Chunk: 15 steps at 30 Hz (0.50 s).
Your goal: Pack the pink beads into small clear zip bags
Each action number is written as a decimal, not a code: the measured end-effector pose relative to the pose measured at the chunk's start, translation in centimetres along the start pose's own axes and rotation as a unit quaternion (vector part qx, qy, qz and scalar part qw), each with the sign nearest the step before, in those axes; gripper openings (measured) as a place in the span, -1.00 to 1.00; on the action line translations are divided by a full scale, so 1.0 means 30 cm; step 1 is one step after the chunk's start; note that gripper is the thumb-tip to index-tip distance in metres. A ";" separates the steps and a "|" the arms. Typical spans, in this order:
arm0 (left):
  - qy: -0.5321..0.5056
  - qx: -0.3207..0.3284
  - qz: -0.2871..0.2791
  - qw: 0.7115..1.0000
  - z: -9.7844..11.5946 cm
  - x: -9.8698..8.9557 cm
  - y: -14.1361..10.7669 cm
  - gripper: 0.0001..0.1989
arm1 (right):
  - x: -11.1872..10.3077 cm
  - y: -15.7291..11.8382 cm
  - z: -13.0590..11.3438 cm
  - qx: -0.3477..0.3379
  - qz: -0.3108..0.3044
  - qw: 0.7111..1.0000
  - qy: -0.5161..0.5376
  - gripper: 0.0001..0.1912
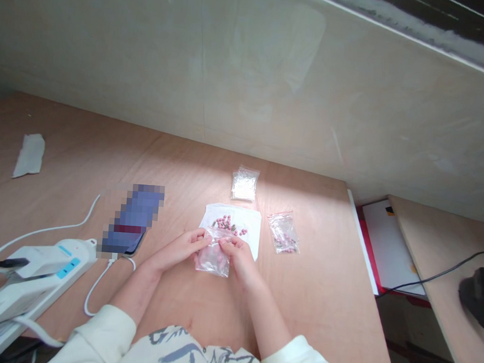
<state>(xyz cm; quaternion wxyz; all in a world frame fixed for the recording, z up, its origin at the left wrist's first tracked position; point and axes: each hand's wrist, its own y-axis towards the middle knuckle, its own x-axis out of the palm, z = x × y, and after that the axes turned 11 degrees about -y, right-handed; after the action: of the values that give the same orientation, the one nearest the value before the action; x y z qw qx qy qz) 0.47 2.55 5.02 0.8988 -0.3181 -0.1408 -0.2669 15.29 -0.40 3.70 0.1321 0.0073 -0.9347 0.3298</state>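
Note:
Between my two hands is a small clear plastic zip bag [213,262], pinched along its top edge. My left hand [190,243] grips its left side and my right hand [236,250] its right side, fingers closed. Something pinkish shows through the plastic. Just beyond the fingers, a white paper sheet [254,218] lies on the table, bearing a loose pile of small pink beads [225,222] with some dark bits among them. Part of the pile is hidden by the hands and bag. Right of the paper lies another clear zip bag [283,232] with pink and dark beads inside.
Behind the paper sits a stack of clear bags [244,184]. A phone [134,218], partly blurred out, lies left on a charging cable [94,284]. A white power strip [70,263] with plugs occupies the left front. A paper scrap [30,155] lies far left; a wall rises behind the table [317,297].

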 end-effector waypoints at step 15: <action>0.017 0.019 0.026 0.999 -0.003 0.002 0.040 -0.70 | 0.007 -0.006 -0.027 -0.030 -0.006 0.999 -0.017 -0.69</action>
<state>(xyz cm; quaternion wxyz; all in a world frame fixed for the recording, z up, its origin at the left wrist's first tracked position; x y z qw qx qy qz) 1.22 3.26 4.38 0.9134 -0.2999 -0.1220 -0.2466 15.31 -0.04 4.46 0.1180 0.0144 -0.9463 0.3006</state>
